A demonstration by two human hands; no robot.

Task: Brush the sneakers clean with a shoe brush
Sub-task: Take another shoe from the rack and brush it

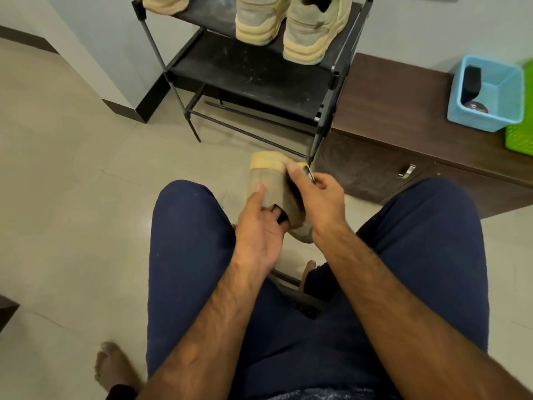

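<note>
A tan sneaker point(269, 180) hangs between my knees, toe pointing away from me. My left hand point(259, 223) holds it, fingers tucked into the opening and thumb along its side. My right hand point(315, 194) grips a shoe brush point(305, 170) with a yellow edge, laid against the sneaker's right side. Most of the brush is hidden under my fingers. Two more tan sneakers point(291, 21) stand on the top shelf of the black shoe rack point(248, 73) ahead, and part of a third point(164, 2) shows at the left.
A dark wooden cabinet point(395, 111) stands right of the rack. On it sit a blue basket point(490, 93) holding a dark brush and a tin, and a green basket point(522, 137). Pale tiled floor point(72, 183) spreads to the left. My legs wear navy trousers.
</note>
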